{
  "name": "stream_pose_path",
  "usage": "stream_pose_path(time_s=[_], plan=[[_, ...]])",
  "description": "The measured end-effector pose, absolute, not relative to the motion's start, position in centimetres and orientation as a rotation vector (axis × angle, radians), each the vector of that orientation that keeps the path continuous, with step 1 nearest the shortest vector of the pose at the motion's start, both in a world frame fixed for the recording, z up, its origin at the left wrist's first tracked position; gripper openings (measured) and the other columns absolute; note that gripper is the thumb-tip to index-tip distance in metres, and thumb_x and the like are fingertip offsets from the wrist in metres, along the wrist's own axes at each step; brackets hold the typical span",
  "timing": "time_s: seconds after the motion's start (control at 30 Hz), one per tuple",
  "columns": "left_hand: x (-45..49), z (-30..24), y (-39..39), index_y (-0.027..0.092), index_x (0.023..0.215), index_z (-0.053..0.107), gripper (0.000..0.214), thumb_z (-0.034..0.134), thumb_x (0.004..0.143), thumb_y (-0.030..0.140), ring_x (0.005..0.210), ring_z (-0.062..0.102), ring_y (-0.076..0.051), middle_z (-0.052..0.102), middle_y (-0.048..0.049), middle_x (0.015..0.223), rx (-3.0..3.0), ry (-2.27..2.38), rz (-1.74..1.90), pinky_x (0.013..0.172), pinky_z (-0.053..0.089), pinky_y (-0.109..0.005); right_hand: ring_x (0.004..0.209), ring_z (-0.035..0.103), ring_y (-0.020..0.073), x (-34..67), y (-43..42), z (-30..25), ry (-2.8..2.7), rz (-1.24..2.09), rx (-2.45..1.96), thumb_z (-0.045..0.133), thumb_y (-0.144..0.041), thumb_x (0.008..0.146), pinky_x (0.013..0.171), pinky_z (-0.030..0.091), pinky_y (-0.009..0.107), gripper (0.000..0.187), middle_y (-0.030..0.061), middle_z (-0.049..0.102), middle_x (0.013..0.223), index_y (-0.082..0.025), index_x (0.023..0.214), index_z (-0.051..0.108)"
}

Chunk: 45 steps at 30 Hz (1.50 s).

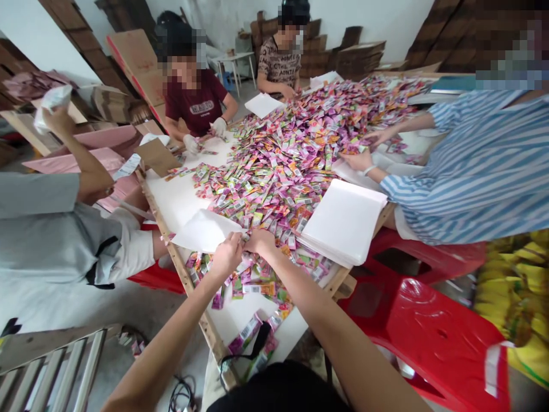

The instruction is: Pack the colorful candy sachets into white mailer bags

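My left hand [226,256] is closed on the edge of a white bag [203,232] that lies on the near left of the table. My right hand [261,241] is right beside it, fingers pinched at the bag's mouth on small candy packets. A big heap of colourful candy packets [291,154] covers the white table [171,197]. More packets [253,283] lie under my wrists.
A stack of white bags [343,220] sits at my right. Several other people sit round the table; a person in a striped shirt [480,171] reaches into the heap. Red plastic stools [429,326] stand at the right. Cardboard boxes [355,57] line the back.
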<state>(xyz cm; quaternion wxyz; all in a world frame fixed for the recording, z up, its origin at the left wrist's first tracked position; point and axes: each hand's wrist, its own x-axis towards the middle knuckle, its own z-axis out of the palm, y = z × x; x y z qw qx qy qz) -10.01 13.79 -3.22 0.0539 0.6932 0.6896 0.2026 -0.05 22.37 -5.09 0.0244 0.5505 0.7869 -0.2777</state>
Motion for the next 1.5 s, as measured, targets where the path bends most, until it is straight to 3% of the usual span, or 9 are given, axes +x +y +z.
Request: stream_pose_path(time_s=[0.17, 0.33, 0.47, 0.63, 0.9, 1.03, 1.23, 1.37, 1.5], plan=[[-12.2, -3.2, 13.6, 0.019, 0.079, 0.053, 0.008, 0.046, 0.081, 0.021, 0.068, 0.05, -0.015, 0.05, -0.0017, 0.072, 2.105, 1.818, 0.687, 0.065, 0.04, -0.025, 0.083, 0.066, 0.0269, 0.0, 23.0, -5.1, 2.376, -0.867, 1.673, 0.063, -0.033, 0.065, 0.067, 0.052, 0.033, 0.027, 0.0127, 0.07, 0.084, -0.017, 0.086, 0.068], [-12.9, -2.9, 13.5, 0.019, 0.073, 0.06, 0.014, 0.048, 0.08, 0.021, 0.07, 0.052, -0.014, 0.051, -0.0019, 0.072, 2.077, 1.683, 0.655, 0.066, 0.038, -0.024, 0.086, 0.066, 0.0281, 0.3, 22.3, -5.4, 2.369, -0.82, 1.687, 0.064, -0.031, 0.061, 0.066, 0.053, 0.033, 0.039, 0.0125, 0.07, 0.091, -0.017, 0.098, 0.064], [-13.0, -2.7, 13.9, 0.017, 0.062, 0.056, 0.017, 0.054, 0.077, 0.026, 0.064, 0.051, -0.012, 0.05, -0.0002, 0.067, 2.004, 1.674, 0.644, 0.062, 0.037, -0.023, 0.087, 0.066, 0.0283, 0.4, 22.1, -5.3, 2.363, -0.791, 1.693, 0.065, -0.03, 0.06, 0.065, 0.052, 0.032, 0.046, 0.0134, 0.069, 0.094, -0.015, 0.103, 0.062], [-13.5, -2.6, 14.7, 0.017, 0.069, 0.055, 0.019, 0.065, 0.067, 0.033, 0.058, 0.052, -0.012, 0.054, 0.0005, 0.067, 1.898, 1.672, 0.583, 0.056, 0.039, -0.022, 0.09, 0.065, 0.0272, 0.6, 22.5, -5.0, 2.381, -0.788, 1.662, 0.065, -0.032, 0.063, 0.066, 0.051, 0.03, 0.043, 0.013, 0.069, 0.097, -0.017, 0.103, 0.062], [-13.1, -3.7, 15.2, 0.018, 0.067, 0.051, 0.007, 0.057, 0.069, 0.02, 0.07, 0.053, -0.019, 0.056, -0.0047, 0.071, 2.004, 2.128, 0.453, 0.063, 0.035, -0.027, 0.089, 0.065, 0.0285, 1.4, 22.2, -5.6, 2.48, -0.805, 1.588, 0.069, -0.045, 0.059, 0.068, 0.051, 0.033, 0.061, 0.0143, 0.068, 0.097, -0.014, 0.11, 0.055], [-13.2, -4.4, 15.3, 0.018, 0.065, 0.049, 0.005, 0.054, 0.067, 0.019, 0.063, 0.053, -0.016, 0.056, -0.0021, 0.065, 1.828, 2.216, 0.519, 0.057, 0.034, -0.025, 0.094, 0.063, 0.0283, 1.7, 21.5, -5.9, 2.538, -0.789, 1.606, 0.066, -0.044, 0.064, 0.074, 0.05, 0.034, 0.065, 0.0159, 0.066, 0.101, -0.012, 0.118, 0.048], [-14.5, -4.6, 16.0, 0.019, 0.061, 0.044, 0.022, 0.052, 0.072, 0.036, 0.048, 0.052, -0.011, 0.054, 0.0038, 0.05, 1.609, 2.134, 0.585, 0.048, 0.035, -0.02, 0.093, 0.064, 0.0273, 1.8, 21.9, -6.0, 2.529, -0.815, 1.647, 0.062, -0.058, 0.065, 0.073, 0.05, 0.033, 0.06, 0.0139, 0.067, 0.1, -0.018, 0.109, 0.056], [-14.6, -4.7, 16.0, 0.02, 0.065, 0.044, 0.02, 0.052, 0.072, 0.037, 0.049, 0.052, -0.012, 0.053, 0.0043, 0.053, 1.594, 2.105, 0.615, 0.048, 0.036, -0.021, 0.089, 0.065, 0.0267, 1.6, 22.3, -6.4, 2.518, -0.83, 1.708, 0.06, -0.063, 0.064, 0.071, 0.05, 0.032, 0.057, 0.012, 0.068, 0.093, -0.019, 0.1, 0.061], [-14.7, -4.2, 15.3, 0.02, 0.087, 0.045, 0.017, 0.051, 0.071, 0.024, 0.056, 0.054, -0.015, 0.054, 0.0036, 0.06, 1.735, 2.145, 0.557, 0.054, 0.037, -0.023, 0.085, 0.065, 0.0287, 1.1, 22.4, -6.5, 2.532, -0.807, 1.808, 0.055, -0.067, 0.064, 0.068, 0.051, 0.035, 0.058, 0.0119, 0.069, 0.087, -0.018, 0.092, 0.064]])
